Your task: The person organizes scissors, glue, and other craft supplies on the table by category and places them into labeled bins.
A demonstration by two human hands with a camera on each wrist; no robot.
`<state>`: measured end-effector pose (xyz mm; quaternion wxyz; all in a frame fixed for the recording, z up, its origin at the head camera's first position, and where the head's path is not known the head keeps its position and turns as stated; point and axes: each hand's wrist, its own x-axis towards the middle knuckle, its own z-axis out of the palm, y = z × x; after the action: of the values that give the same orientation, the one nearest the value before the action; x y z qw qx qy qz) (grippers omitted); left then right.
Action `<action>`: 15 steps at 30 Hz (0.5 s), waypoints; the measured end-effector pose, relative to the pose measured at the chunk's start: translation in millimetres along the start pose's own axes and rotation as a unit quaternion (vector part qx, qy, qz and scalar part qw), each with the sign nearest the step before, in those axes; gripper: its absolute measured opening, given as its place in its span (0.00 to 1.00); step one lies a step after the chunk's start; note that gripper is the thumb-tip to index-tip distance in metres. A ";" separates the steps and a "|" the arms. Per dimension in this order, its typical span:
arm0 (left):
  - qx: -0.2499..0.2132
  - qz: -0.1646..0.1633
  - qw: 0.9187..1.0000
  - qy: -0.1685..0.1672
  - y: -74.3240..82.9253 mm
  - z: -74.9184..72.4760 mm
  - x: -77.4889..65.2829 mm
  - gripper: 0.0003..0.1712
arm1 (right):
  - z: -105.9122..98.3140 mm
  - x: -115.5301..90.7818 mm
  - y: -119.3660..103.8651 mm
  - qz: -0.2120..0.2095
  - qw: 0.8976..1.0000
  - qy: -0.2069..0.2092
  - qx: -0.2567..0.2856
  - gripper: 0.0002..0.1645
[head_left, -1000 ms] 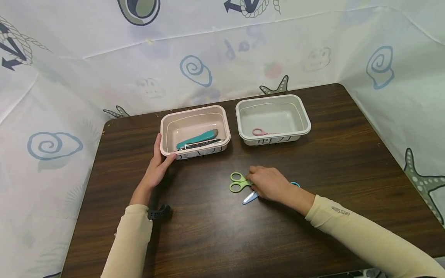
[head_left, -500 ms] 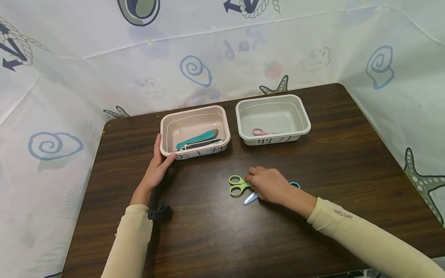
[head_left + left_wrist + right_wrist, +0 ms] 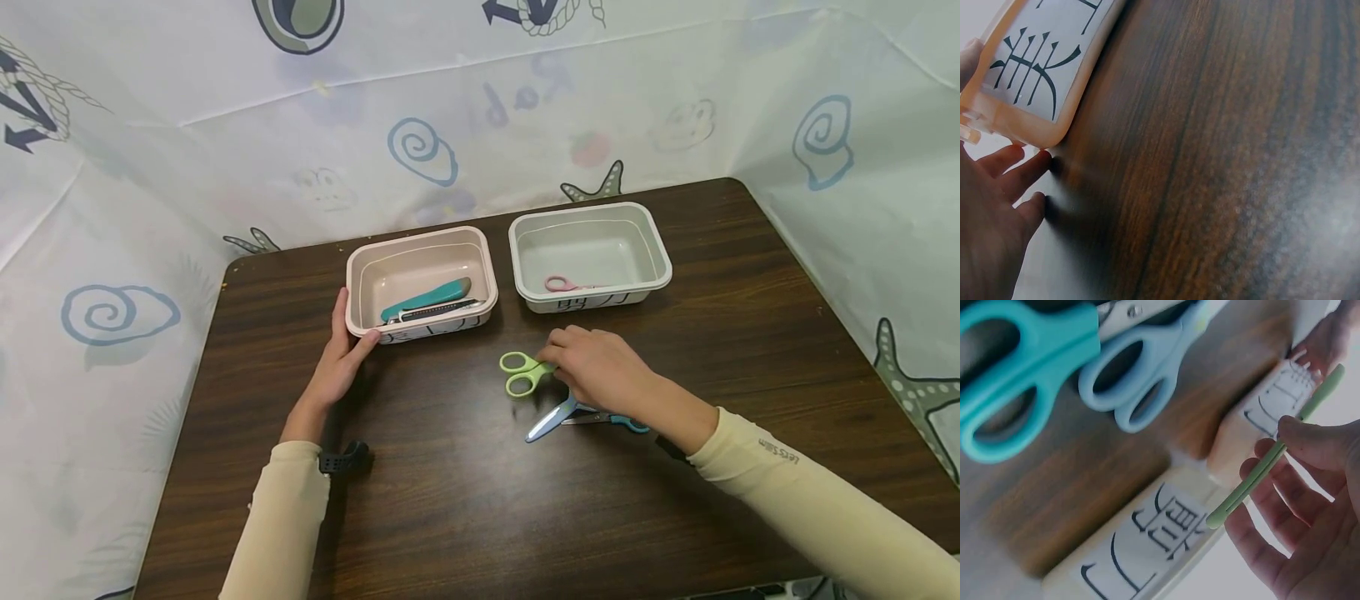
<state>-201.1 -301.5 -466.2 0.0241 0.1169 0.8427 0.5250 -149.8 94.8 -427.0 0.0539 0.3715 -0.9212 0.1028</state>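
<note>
In the head view my right hand (image 3: 600,367) pinches green-handled scissors (image 3: 538,369) between thumb and fingers, finger loops pointing left. The right wrist view shows these scissors edge-on in the fingertips. Below that hand, light blue scissors (image 3: 551,419) and teal-handled scissors (image 3: 628,423) lie crossed on the table. My left hand (image 3: 336,367) holds the near left corner of a pink bin (image 3: 416,239), thumb on the front rim and fingers along the side. Inside that bin are a teal-handled tool (image 3: 427,300) and a black box cutter (image 3: 438,312).
A pale grey-green bin (image 3: 585,213) with pink-handled scissors (image 3: 573,287) in it stands right of the pink bin. Both bins have handwritten-style labels on their fronts. A patterned white sheet (image 3: 517,150) rises behind the dark wooden table (image 3: 420,500).
My right hand has risen and moved slightly away from me with the green-handled scissors, uncovering more of the two blue-toned pairs. My left hand stays at the pink bin.
</note>
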 end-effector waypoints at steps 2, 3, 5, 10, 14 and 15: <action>0.000 -0.003 1.000 -0.001 -0.4 -0.3 -0.2 0.49 | -3.8 0.9 4.0 0.005 1.000 0.007 0.000 0.17; 0.001 -0.003 1.000 -0.002 -0.6 -0.4 -0.2 0.49 | -5.2 1.7 6.5 0.006 1.000 0.011 -0.003 0.17; 0.000 -0.003 1.000 -0.001 -1.0 -0.6 -0.3 0.49 | -6.9 3.7 11.7 0.008 1.000 0.017 -0.013 0.17; -0.006 0.002 1.000 0.000 -1.1 -0.8 -0.4 0.49 | -7.9 7.8 24.8 0.021 0.999 0.020 -0.030 0.17; -0.006 0.003 1.000 -0.003 -0.6 -0.7 -0.2 0.49 | -8.3 10.6 35.5 0.038 0.998 0.029 -0.035 0.18; -0.005 0.001 1.000 -0.002 -0.6 -0.9 -0.2 0.50 | -8.3 11.5 38.3 0.040 0.998 0.033 -0.037 0.18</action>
<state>-201.2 -302.6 -466.3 0.0263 0.1187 0.8399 0.5290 -184.5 115.9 -422.6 0.0932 0.3284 -0.9363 0.0831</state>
